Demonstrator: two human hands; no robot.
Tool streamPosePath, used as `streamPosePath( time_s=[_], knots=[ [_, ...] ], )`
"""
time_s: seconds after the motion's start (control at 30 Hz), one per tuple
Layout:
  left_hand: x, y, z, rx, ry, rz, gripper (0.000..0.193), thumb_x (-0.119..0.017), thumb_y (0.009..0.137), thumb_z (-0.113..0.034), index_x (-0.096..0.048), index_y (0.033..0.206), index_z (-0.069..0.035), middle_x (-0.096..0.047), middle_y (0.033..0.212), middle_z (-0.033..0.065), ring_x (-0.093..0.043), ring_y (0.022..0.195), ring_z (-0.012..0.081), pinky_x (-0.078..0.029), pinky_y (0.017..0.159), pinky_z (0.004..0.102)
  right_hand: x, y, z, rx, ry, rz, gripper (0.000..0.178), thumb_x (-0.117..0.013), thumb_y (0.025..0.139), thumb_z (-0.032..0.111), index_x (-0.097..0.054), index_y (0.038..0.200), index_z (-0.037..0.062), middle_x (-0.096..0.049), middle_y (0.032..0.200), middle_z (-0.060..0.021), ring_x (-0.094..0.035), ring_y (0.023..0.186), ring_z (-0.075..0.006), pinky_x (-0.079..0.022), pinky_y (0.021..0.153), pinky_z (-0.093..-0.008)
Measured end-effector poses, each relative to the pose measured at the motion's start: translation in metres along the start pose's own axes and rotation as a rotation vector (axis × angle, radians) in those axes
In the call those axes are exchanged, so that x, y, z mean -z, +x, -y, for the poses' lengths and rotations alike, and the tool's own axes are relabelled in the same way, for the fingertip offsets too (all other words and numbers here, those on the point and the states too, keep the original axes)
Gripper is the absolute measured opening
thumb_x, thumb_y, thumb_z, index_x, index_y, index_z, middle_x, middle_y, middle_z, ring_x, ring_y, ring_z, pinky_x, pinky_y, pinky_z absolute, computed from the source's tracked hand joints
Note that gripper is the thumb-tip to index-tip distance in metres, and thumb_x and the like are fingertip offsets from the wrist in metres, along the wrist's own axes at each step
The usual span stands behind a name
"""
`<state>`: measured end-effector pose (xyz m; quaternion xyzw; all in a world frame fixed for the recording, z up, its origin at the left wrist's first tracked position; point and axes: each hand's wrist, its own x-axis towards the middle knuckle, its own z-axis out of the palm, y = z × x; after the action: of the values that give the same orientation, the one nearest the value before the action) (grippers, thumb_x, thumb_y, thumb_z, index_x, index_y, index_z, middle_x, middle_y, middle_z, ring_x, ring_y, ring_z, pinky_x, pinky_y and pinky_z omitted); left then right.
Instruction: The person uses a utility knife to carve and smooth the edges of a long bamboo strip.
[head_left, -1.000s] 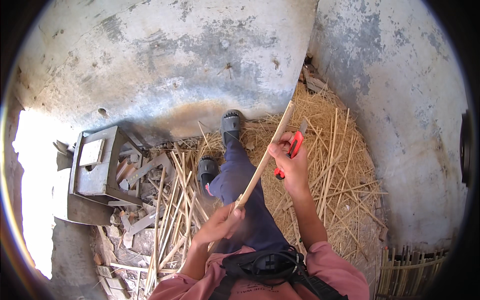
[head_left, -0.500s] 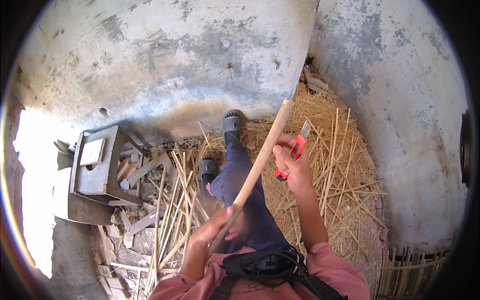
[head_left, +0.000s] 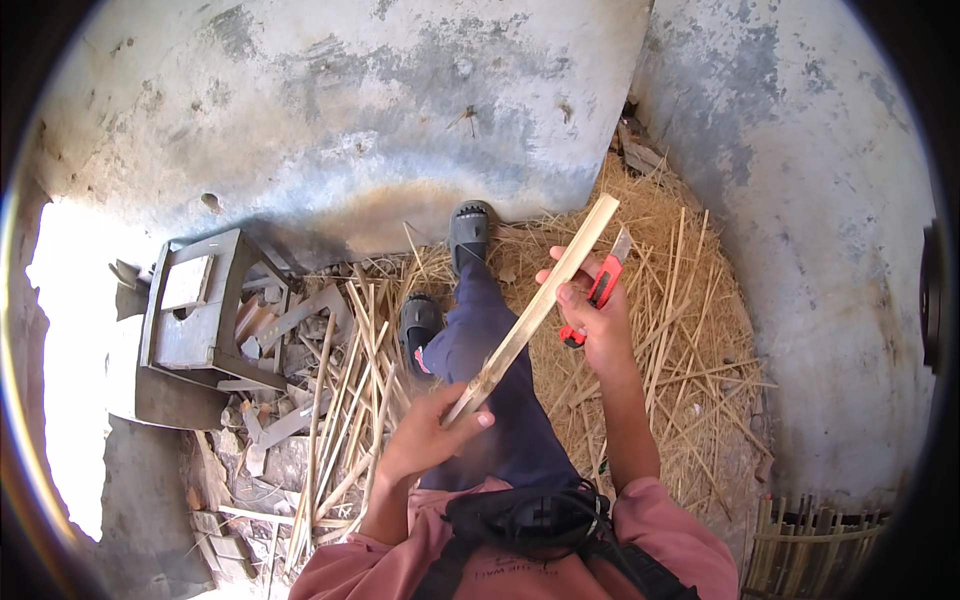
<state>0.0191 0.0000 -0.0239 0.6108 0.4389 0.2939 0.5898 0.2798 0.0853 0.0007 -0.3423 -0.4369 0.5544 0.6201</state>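
Observation:
A split bamboo piece slants up and to the right in front of my legs, its pale, grooved inner face showing and a node near the lower end. My left hand is closed round that lower end. In my right hand is a red box cutter, its blade out and pointing up beside the bamboo. Fingers of the right hand also reach behind the bamboo near its upper part, with the thumb at its edge.
Straw-like shavings cover the floor ahead and to the right. Long bamboo strips lie in a heap on the left, beside a worn wooden box frame and rubble. A weathered wall stands ahead. Upright bamboo slats are at lower right.
The bamboo has been turned over, from its rounded outer face to its grooved inner face. Both it and the right hand with the cutter have shifted slightly right.

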Motion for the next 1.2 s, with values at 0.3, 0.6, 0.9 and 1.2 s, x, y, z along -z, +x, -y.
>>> streamPosePath(
  time_s=[0.3,0.6,0.9,1.2],
  knots=[
    [-0.004,0.001,0.023,0.003,-0.058,-0.142,0.037,-0.044,0.114,-0.033,-0.057,0.098,-0.003,-0.050,0.066,0.0006,-0.048,0.061,0.0125,-0.042,0.059,0.0332,0.004,-0.004,0.003,0.053,-0.236,-0.046,0.042,-0.072,0.095,0.007,-0.062,0.136,0.0015,-0.075,0.106,-0.0125,-0.060,0.080,-0.0048,-0.040,0.060,-0.0199],
    [-0.008,0.006,-0.002,-0.047,0.275,-0.319,0.035,-0.059,0.107,-0.035,-0.058,0.099,-0.001,-0.063,0.067,0.0149,-0.065,0.063,0.0320,-0.047,0.060,0.0416,0.003,-0.035,-0.010,0.123,-0.549,0.211,0.028,-0.059,0.101,0.022,-0.063,0.121,0.0034,-0.070,0.097,-0.0131,-0.070,0.092,-0.0208,-0.053,0.077,-0.0357],
    [-0.011,0.002,-0.018,-0.010,0.254,-0.268,0.036,-0.060,0.106,-0.036,-0.059,0.102,0.000,-0.065,0.070,0.0162,-0.068,0.068,0.0359,-0.049,0.063,0.0441,-0.007,-0.047,-0.010,0.356,-0.905,0.458,0.025,-0.071,0.096,0.026,-0.071,0.109,0.0053,-0.071,0.089,-0.0114,-0.070,0.074,-0.0299,-0.053,0.065,-0.0368],
    [-0.013,0.003,-0.021,-0.080,0.280,-0.315,0.033,-0.054,0.109,-0.031,-0.055,0.097,-0.001,-0.063,0.070,0.0175,-0.066,0.067,0.0373,-0.047,0.062,0.0455,-0.002,-0.049,0.001,0.256,-0.740,0.439,0.028,-0.066,0.099,0.028,-0.071,0.111,0.0034,-0.070,0.086,-0.0124,-0.069,0.072,-0.0276,-0.052,0.066,-0.0367]
  ],
)
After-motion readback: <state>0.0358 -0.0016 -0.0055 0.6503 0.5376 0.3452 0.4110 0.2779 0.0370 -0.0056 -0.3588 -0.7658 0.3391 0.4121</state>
